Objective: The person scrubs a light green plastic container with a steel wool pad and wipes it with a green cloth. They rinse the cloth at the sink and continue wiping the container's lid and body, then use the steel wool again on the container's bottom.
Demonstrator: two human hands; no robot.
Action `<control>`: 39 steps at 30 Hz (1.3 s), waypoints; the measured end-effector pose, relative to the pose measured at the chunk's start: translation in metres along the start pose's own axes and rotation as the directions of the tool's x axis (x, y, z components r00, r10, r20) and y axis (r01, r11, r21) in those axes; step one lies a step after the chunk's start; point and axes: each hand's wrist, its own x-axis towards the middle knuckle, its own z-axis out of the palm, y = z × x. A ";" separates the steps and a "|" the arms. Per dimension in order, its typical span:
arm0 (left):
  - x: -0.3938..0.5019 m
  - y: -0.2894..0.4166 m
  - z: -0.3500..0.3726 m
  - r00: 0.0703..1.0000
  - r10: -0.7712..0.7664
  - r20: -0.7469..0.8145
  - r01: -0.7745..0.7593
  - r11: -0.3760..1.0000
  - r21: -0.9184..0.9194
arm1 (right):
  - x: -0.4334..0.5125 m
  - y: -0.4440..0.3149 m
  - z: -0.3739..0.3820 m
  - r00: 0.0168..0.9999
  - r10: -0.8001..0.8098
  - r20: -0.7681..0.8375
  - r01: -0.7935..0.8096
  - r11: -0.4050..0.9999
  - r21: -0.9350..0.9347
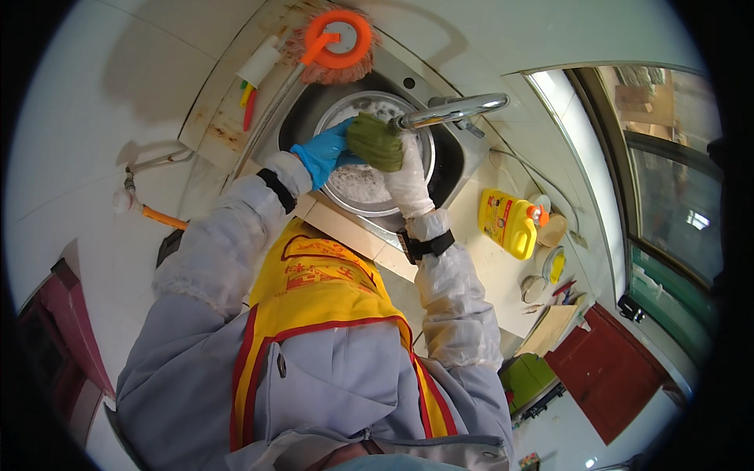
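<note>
My left hand (325, 154), in a blue rubber glove, meets the left edge of a green cloth (377, 141); its fingertips are partly hidden. The cloth lies over the fingers of my right hand (410, 176), which wears a whitish glove; whether it grips the cloth or the cloth covers it cannot be told. Both hands are above a round metal basin (432, 150) of foamy water (359, 187). The basin sits in a stainless steel sink (456, 176). A chrome faucet (465, 110) reaches over the basin from the right, its spout end close to the cloth.
An orange mop head (337, 47) leans at the sink's far edge, its pole running down the left side. A white roll (259, 62) and coloured handles lie left. On the right counter stand a yellow detergent jug (508, 224), jars and a cutting board (548, 329). A window is beyond.
</note>
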 end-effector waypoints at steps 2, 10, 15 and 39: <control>0.007 -0.013 0.008 1.000 -0.006 0.001 0.006 0.999 -0.041 | -0.003 -0.012 -0.009 0.974 -0.212 0.078 0.225 0.913 -0.341; 0.022 0.009 0.010 0.980 -0.190 0.057 0.199 0.955 -0.222 | 0.017 -0.011 -0.051 0.934 -0.245 0.261 0.356 0.568 -0.742; 0.025 0.027 0.018 0.977 -0.188 -0.097 0.183 0.981 -0.061 | 0.030 -0.003 -0.049 0.966 -0.084 0.245 0.254 0.490 -0.834; -0.008 0.002 0.014 0.976 -0.213 0.040 0.212 0.977 0.019 | 0.029 0.003 -0.025 0.977 -0.076 0.199 0.181 0.787 -0.590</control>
